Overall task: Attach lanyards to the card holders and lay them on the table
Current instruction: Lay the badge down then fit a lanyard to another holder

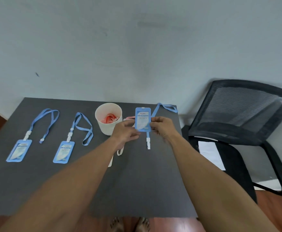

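Both hands hold one blue card holder upright above the dark table. My left hand pinches its lower left edge. My right hand grips its right edge together with a blue lanyard. That lanyard trails toward the table's far right corner, and its white clip hangs below the holder. Two blue holders with lanyards attached, one at the left and another beside it, lie flat on the table.
A white cup with red lanyards inside stands left of the held holder. A pink strap shows behind my left hand and a white strap under my left wrist. A black mesh chair with paper on its seat stands to the right.
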Motion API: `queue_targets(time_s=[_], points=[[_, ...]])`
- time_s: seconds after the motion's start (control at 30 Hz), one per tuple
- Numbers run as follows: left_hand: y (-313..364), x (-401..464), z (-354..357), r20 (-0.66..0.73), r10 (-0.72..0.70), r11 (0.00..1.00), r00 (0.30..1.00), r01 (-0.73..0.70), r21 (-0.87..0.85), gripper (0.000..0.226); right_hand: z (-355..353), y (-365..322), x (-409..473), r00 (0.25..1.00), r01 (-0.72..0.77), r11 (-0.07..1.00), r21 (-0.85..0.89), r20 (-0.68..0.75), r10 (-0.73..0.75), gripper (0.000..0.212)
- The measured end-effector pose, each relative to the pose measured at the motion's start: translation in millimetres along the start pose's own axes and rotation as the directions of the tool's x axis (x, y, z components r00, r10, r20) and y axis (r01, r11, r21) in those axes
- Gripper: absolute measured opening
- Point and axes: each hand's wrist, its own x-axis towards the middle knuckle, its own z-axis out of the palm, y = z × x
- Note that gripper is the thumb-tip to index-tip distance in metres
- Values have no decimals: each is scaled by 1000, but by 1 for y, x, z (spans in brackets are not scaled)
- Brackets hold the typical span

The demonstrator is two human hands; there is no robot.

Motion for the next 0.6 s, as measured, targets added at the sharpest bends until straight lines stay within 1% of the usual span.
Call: queue_targets(time_s=[0.13, 0.2, 0.3, 0.4, 0.5, 0.57, 0.6], points=[[13, 6, 2, -12, 42, 999, 999, -43, -30, 44, -3, -18, 2, 999, 33, 999, 10, -10, -33, 12], [16, 9, 0, -12, 56, 998, 998, -56, -24, 46, -3, -24, 5, 995, 89, 995, -43, -41, -91, 14], [21, 15, -7, 10, 64, 998, 998, -64, 8, 49, -3, -45, 17, 969, 225, 959, -174, -64, -239, 37], [28, 21, -16, 31, 65, 995, 997, -67, 75, 51, -1, -79, 32, 941, 324, 871, -369, 32, -336, 43], [41, 26, -24, 80, 86, 991, 993, -94, 95, 49, 4, -105, 41, 936, 350, 783, -515, 173, -306, 36], [53, 28, -30, 106, 106, 983, 989, -121, 139, 45, 7, -113, 44, 930, 366, 730, -577, 214, -297, 28], [60, 30, -32, 110, 118, 979, 987, -135, 156, 42, 8, -116, 45, 928, 371, 720, -586, 213, -305, 26]])
